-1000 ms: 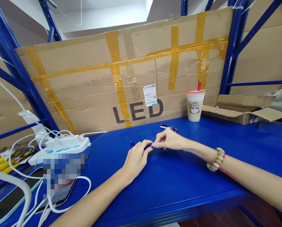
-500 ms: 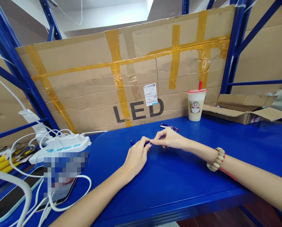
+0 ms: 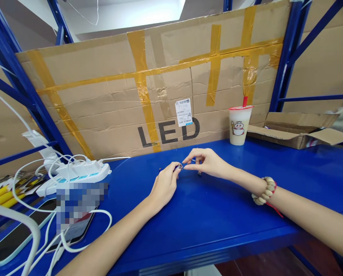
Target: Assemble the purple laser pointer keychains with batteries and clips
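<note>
My left hand (image 3: pixel 164 182) is closed around a slim dark-blue pen (image 3: pixel 177 167), whose silvery end points right from between thumb and fingertips. Its other end is mostly covered by the fingers. Just right of that end is my right hand (image 3: pixel 207 163), with its thumb and index fingertips slightly apart and its other fingers curled. A small dark piece with a shiny end (image 3: pixel 199 173) pokes out beneath these curled fingers; its kind is unclear. Both hands are above the blue tabletop (image 3: pixel 206 218).
A drink cup (image 3: pixel 238 128) with a red straw stands at the back right, beside an open cardboard box (image 3: pixel 298 138). On the left are a white power strip (image 3: pixel 81 172), cables and phones (image 3: pixel 18 239). A large cardboard sheet (image 3: pixel 108 115) closes off the back.
My right fingertips have parted from the pen's end, and the right hand has risen slightly. The pens lying behind it are now hidden. My left hand keeps its grip.
</note>
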The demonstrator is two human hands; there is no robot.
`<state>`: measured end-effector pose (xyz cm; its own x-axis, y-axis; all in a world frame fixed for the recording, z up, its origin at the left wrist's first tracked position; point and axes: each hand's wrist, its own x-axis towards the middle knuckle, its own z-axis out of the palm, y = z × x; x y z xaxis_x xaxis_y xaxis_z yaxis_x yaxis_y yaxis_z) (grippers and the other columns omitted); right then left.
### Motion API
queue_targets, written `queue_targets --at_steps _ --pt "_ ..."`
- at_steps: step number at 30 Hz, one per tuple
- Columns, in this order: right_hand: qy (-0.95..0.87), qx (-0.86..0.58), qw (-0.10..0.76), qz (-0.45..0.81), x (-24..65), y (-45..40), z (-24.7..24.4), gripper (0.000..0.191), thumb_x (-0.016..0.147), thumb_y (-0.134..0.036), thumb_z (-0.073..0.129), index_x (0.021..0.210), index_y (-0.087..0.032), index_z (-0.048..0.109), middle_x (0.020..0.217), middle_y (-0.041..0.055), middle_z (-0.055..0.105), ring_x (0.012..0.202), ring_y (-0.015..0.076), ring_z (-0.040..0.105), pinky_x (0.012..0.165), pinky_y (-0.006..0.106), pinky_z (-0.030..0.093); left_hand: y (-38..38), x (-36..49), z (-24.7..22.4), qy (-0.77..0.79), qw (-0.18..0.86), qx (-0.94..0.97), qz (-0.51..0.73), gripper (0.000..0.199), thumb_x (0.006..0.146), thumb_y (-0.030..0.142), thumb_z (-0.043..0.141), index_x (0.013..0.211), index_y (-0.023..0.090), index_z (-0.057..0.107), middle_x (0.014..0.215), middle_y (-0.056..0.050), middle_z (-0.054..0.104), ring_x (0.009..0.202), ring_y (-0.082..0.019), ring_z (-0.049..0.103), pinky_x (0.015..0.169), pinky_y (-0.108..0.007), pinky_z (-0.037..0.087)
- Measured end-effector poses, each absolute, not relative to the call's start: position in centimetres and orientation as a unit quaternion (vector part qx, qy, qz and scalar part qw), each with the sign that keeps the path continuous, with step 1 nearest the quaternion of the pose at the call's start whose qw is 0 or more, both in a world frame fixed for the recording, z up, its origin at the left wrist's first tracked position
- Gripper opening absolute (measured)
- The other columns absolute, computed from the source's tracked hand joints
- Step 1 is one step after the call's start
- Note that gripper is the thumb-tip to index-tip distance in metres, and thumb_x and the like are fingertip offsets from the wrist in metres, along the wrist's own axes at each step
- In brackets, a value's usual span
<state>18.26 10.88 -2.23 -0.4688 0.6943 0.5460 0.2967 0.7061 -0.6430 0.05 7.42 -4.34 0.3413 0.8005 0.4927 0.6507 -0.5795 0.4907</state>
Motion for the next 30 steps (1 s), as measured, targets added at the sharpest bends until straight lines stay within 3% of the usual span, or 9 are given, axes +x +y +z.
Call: queue_targets --at_steps 5,12,23,30 --pt "-0.865 -0.237 0.424 0.127 18.36 10.94 -2.34 0.025 0.074 -0.039 0.064 0.085 -0.018 0.07 0.079 0.0034 0.059 0.057 0.0075 0.049 0.05 0.021 0.039 7.35 0.11 -4.4 0.449 0.104 0.814 0.354 0.021 0.09 0.026 0.029 0.084 0.02 0.048 0.072 0.002 0.054 0.066 -0.012 0.052 0.064 -0.022 0.038" --pt "-0.88 -0.225 0.413 0.067 18.7 11.27 -2.58 0.023 0.077 -0.038 0.062 0.089 -0.021 0.069 0.079 0.0023 0.058 0.062 0.0087 0.051 0.056 0.021 0.042 7.0 0.32 -4.08 0.465 0.114 0.812 0.333 0.023 0.091 0.028 0.027 0.084 0.021 0.048 0.071 0.002 0.054 0.066 -0.012 0.052 0.061 -0.022 0.036" --pt "-0.883 -0.236 0.406 0.03 18.9 11.36 -2.44 0.022 0.076 -0.04 0.061 0.082 -0.022 0.071 0.077 0.0017 0.059 0.065 0.0095 0.053 0.056 0.021 0.039 7.23 0.25 -4.4 0.456 0.134 0.825 0.305 0.025 0.091 0.03 0.026 0.089 0.022 0.049 0.072 0.002 0.055 0.066 -0.011 0.052 0.063 -0.021 0.037" --pt "-0.882 -0.264 0.38 0.091 18.88 10.9 -2.32 0.024 0.07 -0.044 0.066 0.069 -0.02 0.071 0.074 0.0016 0.06 0.062 0.0103 0.053 0.054 0.022 0.038 7.0 -0.04 -4.5 0.419 0.149 0.854 0.268 0.022 0.091 0.028 0.027 0.089 0.022 0.048 0.07 0.003 0.052 0.065 -0.012 0.05 0.061 -0.022 0.036"
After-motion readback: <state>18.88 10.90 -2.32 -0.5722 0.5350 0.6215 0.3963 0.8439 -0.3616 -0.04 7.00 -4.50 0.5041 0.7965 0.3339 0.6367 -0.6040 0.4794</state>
